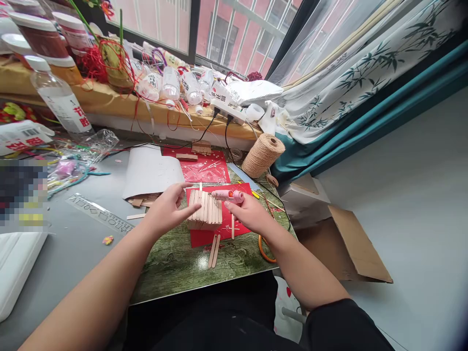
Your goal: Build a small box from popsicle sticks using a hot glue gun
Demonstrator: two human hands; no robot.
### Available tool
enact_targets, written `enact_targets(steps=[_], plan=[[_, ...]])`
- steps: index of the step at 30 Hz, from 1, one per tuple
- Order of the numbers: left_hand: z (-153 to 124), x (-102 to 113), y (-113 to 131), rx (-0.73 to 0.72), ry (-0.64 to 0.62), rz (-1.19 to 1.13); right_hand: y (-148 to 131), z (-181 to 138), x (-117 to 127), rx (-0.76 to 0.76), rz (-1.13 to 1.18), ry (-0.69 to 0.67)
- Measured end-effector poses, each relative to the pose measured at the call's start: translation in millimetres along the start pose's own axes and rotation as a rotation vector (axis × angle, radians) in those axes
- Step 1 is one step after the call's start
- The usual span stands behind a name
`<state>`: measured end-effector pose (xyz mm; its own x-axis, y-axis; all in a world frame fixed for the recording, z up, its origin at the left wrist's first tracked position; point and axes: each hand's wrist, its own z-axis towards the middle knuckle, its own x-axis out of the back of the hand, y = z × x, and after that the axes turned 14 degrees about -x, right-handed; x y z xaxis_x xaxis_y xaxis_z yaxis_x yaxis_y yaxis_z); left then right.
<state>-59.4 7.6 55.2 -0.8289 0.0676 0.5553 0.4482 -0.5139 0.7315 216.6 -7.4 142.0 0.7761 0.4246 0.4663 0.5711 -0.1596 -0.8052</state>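
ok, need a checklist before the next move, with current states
1. Pink glue gun in right hand: ok, held.
2. Gun heated: cannot tell.
3. Left hand touching the stick block: cannot tell; thumb and index finger spread beside it.
4. Red sheet under the block: ok.
5. Sheet free of loose pieces: not ok, a single stick lies there.
6. Spare stick pair nearby: ok, on the tabletop.

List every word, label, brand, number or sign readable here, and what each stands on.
"开": label of the bottle lying behind the power strip; its other characters are unclear.
Standing bottle: red characters, too blurred.
Far-left bottle: red characters, too blurred.
Stencil ruler: letters too blurred.
Pink glue gun: nothing readable.
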Motion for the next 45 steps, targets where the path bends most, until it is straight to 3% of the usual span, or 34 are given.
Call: enact_targets(steps=[5,33,45], plan=[[-0.1,0.8,0.4,-0.048,-0.150,0.121,0.4,0.8,0.5,0.010,-0.004,0.035],[-0.6,-1.6,-0.4,-0.063,-0.140,0.144,4.7,-13.1,6.2,-0.060,-0.164,0.036],[-1.0,-3.2,-4.9,-0.077,-0.134,0.152,6.3,-28.0,6.7,-0.066,-0.164,-0.028]])
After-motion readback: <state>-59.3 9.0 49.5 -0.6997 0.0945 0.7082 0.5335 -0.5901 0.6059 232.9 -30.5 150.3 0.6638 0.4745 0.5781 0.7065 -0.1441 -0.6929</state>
